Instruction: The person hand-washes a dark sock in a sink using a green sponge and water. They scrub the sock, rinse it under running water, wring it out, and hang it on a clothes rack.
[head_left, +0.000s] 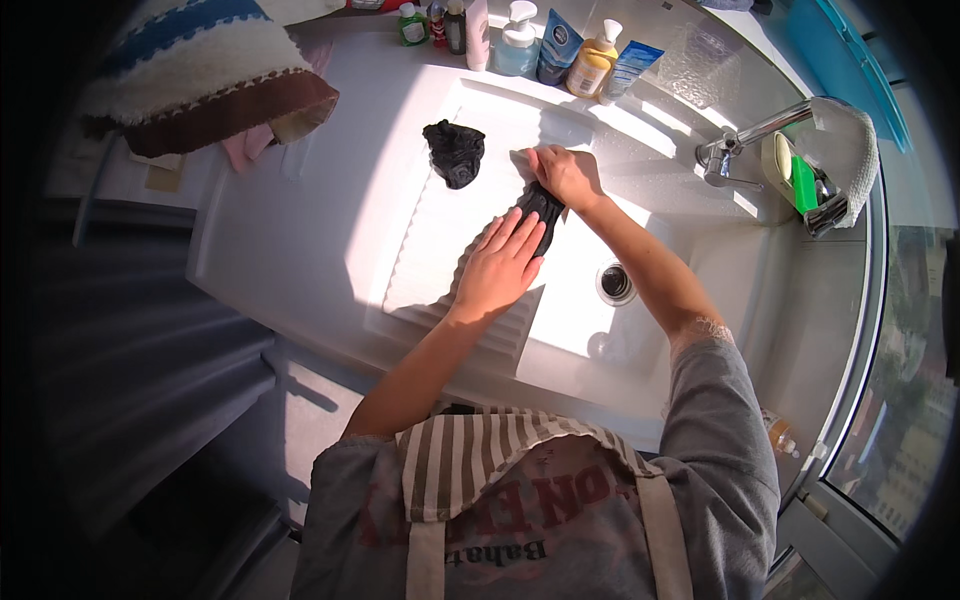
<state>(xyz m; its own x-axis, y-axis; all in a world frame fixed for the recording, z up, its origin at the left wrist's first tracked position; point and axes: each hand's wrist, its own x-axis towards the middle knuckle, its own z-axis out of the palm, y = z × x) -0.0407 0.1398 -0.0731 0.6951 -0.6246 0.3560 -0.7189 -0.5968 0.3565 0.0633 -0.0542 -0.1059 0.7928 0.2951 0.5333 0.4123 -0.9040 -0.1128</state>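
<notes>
My left hand (500, 264) lies flat, fingers apart, on a dark wet cloth (541, 214) over the ridged washboard (420, 247) of a white laundry sink. With curled fingers, my right hand (564, 176) grips the upper end of that same cloth. A second crumpled black cloth (455, 153) rests on the washboard's upper part, apart from both hands. The round drain (615, 282) sits in the basin to the right of the cloth, below my right forearm.
Bottles and tubes, among them a blue pump bottle (517, 45), line the back ledge. A chrome faucet (724, 157) stands at the right, beside a holder with a green item (804, 185). A striped towel (217, 75) hangs at upper left. A window runs along the right.
</notes>
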